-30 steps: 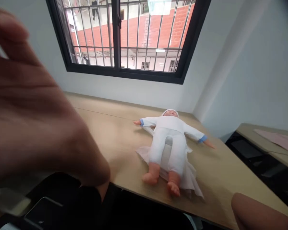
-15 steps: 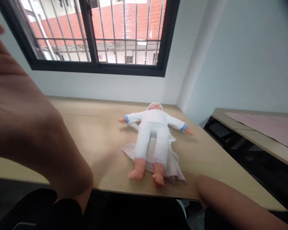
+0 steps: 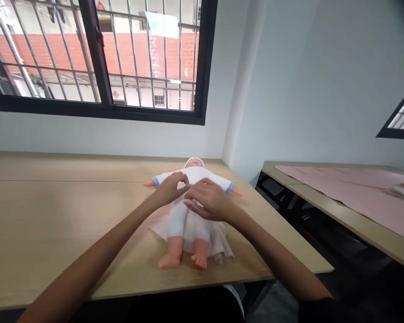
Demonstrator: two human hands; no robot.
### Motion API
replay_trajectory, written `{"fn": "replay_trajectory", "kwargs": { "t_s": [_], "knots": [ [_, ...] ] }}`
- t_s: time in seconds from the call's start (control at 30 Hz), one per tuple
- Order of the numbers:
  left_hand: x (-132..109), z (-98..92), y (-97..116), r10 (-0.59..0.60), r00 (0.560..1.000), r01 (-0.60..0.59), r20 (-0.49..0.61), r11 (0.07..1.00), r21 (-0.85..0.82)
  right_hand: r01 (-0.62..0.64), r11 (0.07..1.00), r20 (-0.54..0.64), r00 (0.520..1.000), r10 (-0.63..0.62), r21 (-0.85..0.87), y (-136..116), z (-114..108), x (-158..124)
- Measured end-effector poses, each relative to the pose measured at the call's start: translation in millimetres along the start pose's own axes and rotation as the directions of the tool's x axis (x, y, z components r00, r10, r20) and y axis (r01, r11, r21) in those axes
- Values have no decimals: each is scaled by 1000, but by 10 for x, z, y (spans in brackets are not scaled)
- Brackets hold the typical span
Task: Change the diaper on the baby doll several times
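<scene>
so, the baby doll [image 3: 185,224] lies face up on the wooden table [image 3: 54,224], arms spread, with a pale pink wrap [image 3: 218,244] flat beneath it, a layout that leaves its front open to reach. the left hand [image 3: 170,188] sits loosely curled at the chest and the right hand [image 3: 208,202] lies spread over the belly; neither is clenched, and no grasp shows. a pink sheet [image 3: 323,179] covers the second table [image 3: 323,208] at right. against the earlier frame, both hands have moved in from the view's edges to over the doll.
</scene>
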State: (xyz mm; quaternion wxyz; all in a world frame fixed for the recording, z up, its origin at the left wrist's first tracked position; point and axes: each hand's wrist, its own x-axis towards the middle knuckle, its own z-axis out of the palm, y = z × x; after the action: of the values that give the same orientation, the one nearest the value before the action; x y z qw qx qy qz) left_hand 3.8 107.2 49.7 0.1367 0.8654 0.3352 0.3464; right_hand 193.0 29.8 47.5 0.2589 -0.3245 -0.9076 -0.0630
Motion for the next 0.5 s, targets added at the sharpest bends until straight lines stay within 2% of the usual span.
{"fn": "replay_trajectory", "kwargs": {
  "t_s": [0.07,0.17,0.27,0.37,0.5],
  "knots": [
    [-19,194,-229,-56,997,56,-49,998,-12,49,999,85,995,-48,-8,184,142,38],
    [-60,342,-423,-227,964,204,-139,965,-163,20,999,165,986,-27,40,359,351,-1],
    [-121,373,-500,-303,952,272,-40,900,-341,-14,999,160,987,7,43,382,410,-63],
    [-174,376,-523,-337,938,339,84,835,-433,-38,999,159,987,36,7,349,358,-85],
    [-205,428,-503,-326,943,320,68,826,-464,-91,996,168,981,94,-25,347,300,-96]
  ]
}}
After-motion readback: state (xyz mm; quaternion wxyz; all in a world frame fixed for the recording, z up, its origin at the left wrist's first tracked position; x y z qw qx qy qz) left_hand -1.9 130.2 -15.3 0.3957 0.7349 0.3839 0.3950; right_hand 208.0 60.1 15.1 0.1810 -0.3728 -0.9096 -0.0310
